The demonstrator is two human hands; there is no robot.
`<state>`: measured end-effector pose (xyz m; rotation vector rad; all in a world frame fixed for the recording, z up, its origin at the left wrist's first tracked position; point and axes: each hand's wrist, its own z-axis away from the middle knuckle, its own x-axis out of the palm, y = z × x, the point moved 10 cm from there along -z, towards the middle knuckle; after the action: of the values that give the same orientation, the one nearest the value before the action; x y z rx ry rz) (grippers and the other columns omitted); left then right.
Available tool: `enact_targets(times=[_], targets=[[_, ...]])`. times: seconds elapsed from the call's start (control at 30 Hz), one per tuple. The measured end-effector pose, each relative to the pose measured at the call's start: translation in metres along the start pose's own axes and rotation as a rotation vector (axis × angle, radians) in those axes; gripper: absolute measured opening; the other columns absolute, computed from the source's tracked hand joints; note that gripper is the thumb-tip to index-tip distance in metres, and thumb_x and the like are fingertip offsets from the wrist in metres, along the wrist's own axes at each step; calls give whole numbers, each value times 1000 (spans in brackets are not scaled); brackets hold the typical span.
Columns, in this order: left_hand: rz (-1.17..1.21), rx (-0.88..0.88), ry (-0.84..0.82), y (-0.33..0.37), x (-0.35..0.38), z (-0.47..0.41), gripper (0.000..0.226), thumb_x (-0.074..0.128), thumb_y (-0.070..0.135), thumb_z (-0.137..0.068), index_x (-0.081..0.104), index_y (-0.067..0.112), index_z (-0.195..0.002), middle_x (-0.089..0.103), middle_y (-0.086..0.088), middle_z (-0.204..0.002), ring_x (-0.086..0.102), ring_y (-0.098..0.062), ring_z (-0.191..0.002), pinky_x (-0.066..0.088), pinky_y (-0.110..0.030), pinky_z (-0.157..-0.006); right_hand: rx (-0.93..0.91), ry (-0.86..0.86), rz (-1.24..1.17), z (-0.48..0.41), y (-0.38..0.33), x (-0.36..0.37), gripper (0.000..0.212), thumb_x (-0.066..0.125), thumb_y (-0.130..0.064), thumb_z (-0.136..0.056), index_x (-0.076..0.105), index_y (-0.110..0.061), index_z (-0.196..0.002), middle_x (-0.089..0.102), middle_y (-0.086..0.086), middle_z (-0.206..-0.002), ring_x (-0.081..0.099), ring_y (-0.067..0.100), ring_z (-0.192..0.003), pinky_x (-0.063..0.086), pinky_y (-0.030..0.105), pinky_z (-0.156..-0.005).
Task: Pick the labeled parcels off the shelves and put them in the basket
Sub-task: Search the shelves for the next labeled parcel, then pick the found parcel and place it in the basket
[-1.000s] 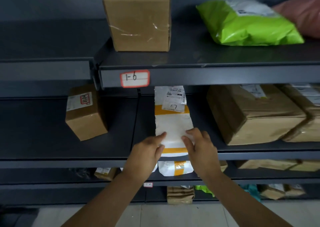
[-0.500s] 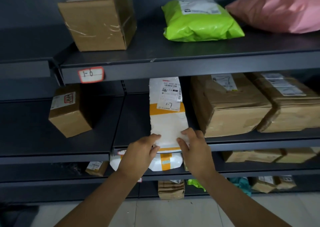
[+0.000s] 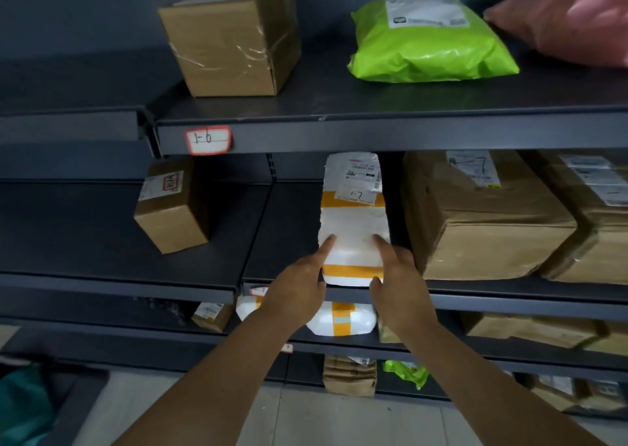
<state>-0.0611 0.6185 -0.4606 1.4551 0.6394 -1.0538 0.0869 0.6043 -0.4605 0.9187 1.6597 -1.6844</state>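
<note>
Your two grips, left grip and right grip, each pinch the near end of the one white parcel. It lies on the shelf below and right of the 1-6 tag.

Dark shelves, boxes, mailers (one green)
</note>
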Motion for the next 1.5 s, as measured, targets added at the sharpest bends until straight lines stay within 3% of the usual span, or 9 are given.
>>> enact_targets(times=[0.13, 0.3, 0.53, 0.67, 0.77, 1.03, 1.13, 1.3, 1.5], targets=[[-2, 29, 54, -2, -9, -3, 72, 50, 17, -93, 8, 38, -147, 31, 1, -150, 35, -20, -131, 41, -31, -100, -63, 146, 90, -3, -7, -10, 68, 60, -1, -83, 37, -23, -143, 35, 15, -140, 47, 37, -117, 50, 44, -91], [-108, -4, 171, -55, -37, 16, 63, 51, 26, -93, 19, 32, -147, 34, 4, -146, 34, -20, -130, 43, -38, -99, -340, 357, 207, 2, -69, -6, 57, 74, 4, -67, 60, -5, -122, 51, 22, -127, 42, 39, -119, 46, 52, -96], [-259, -139, 372, -173, -138, 45, 48, 55, 26, -90, 44, 19, -136, 50, -3, -132, 46, -26, -118, 49, -45, -86, -415, 194, 56, -14, -159, 69, 46, 72, 0, -73, 63, -5, -118, 56, 17, -125, 53, 36, -117, 50, 48, -95], [-241, -212, 420, -235, -182, 51, 52, 59, 23, -89, 42, 15, -138, 49, -9, -132, 45, -32, -119, 46, -47, -89, -294, -137, -85, -38, -195, 128, 53, 56, -23, -93, 38, -18, -143, 34, 3, -147, 34, 20, -135, 36, 32, -108], [-129, -267, 410, -272, -196, 43, 60, 60, 25, -89, 35, 15, -142, 45, -11, -137, 43, -31, -124, 40, -41, -97, -159, -303, -212, -58, -220, 162, 61, 53, -32, -95, 25, -20, -148, 30, 6, -150, 33, 22, -136, 33, 32, -108], [-191, -176, 213, -293, -188, 8, 70, 58, 28, -90, 18, 33, -147, 32, -6, -148, 37, -28, -131, 41, -44, -102, -228, -336, -146, -96, -276, 189, 69, 51, -27, -96, 9, -34, -150, 22, 7, -152, 37, 25, -133, 37, 37, -107], [-112, -168, 155, -294, -179, -4, 71, 58, 25, -90, 16, 32, -147, 38, -8, -144, 42, -26, -127, 38, -33, -102, -223, -387, -137, -102, -280, 199, 69, 50, -26, -96, 9, -33, -150, 31, 9, -147, 44, 25, -127, 41, 34, -103], [49, -140, 279, -283, -174, 1, 65, 63, 17, -87, 32, 22, -143, 57, -5, -125, 59, -18, -101, 46, -25, -88, -166, -327, -258, -96, -276, 196, 62, 57, -25, -91, 28, -29, -146, 50, 8, -135, 52, 24, -119, 46, 36, -99], [118, -5, 358, -240, -153, 20, 54, 65, 19, -85, 45, 25, -135, 55, -1, -125, 56, -14, -105, 48, -27, -90, -111, -82, -307, -66, -228, 154, 27, 57, -35, -89, 52, -29, -115, 55, 2, -111, 63, 20, -92, 55, 38, -80]])
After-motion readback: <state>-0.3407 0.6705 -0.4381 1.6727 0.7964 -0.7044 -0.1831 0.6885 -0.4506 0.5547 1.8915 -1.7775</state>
